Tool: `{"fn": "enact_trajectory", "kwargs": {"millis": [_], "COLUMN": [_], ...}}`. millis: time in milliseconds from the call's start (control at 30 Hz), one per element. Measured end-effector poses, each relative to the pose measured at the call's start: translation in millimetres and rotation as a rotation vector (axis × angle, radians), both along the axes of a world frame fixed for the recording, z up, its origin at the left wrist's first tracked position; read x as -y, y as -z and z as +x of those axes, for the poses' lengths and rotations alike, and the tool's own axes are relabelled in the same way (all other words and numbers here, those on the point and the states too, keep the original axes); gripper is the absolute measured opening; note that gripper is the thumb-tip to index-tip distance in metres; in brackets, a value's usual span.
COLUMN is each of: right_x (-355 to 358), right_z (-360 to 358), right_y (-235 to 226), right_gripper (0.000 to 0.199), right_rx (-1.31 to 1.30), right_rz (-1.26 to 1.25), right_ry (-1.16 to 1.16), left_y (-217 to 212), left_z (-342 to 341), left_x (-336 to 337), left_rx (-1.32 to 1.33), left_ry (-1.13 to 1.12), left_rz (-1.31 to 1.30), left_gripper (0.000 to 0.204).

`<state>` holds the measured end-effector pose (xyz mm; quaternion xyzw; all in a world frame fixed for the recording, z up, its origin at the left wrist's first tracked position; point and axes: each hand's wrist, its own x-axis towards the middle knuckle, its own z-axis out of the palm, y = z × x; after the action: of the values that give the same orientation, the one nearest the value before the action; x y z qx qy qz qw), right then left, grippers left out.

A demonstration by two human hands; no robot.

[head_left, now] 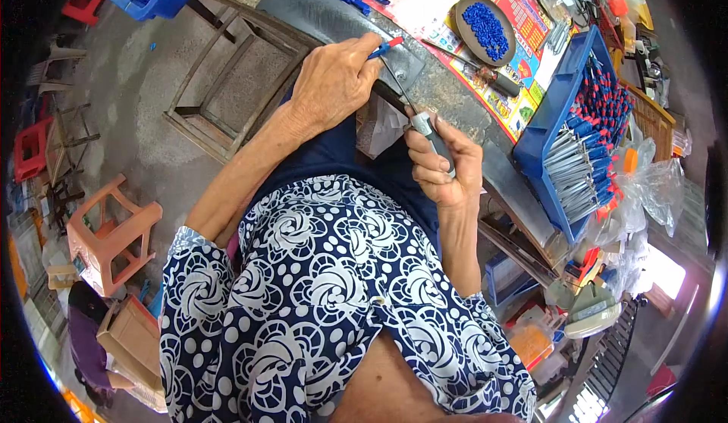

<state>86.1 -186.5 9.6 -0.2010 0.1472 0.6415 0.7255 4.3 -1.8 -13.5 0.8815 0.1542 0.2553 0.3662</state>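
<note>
Head view: grey floor (140, 139); worn grey counter (469, 103) partly covered by colourful printed sheets (529, 23). Over counter's near edge: left hand (337, 78), fingers clamped on small blue-and-red piece (385, 47). Just off same edge: right hand (447, 170), fingers clamped around thin-shafted tool with grey handle (434, 144); shaft angles toward piece, contact unclear. Blue plastic crate (540, 133) at counter's right end.

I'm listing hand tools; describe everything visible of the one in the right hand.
The tool has a grey, seemingly plastic handle, paler near the thin, dark, seemingly metal shaft. It slants toward the picture's upper left, near the bench. The right hand grips the handle; the shaft points toward the blue and red piece in the left hand. Whether they touch is unclear.
</note>
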Motion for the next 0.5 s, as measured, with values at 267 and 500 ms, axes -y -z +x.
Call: {"fn": "enact_trajectory", "kwargs": {"millis": [267, 500], "right_x": [-12.0, -11.6], "right_z": [-22.3, -24.8], "right_y": [1.3, -14.3], "right_gripper": [0.028, 0.023], "right_rx": [2.302, 1.9], "right_rz": [-0.461, -0.525], "right_ry": [0.162, 0.013], "left_y": [-0.1, 4.0], "left_z": [1.6, -0.2], "left_x": [1.6, -0.3], "left_rx": [-0.036, -0.004], "left_ry": [-0.032, -0.007], "left_rz": [-0.086, -0.013], "left_gripper": [0.019, 0.019]}}
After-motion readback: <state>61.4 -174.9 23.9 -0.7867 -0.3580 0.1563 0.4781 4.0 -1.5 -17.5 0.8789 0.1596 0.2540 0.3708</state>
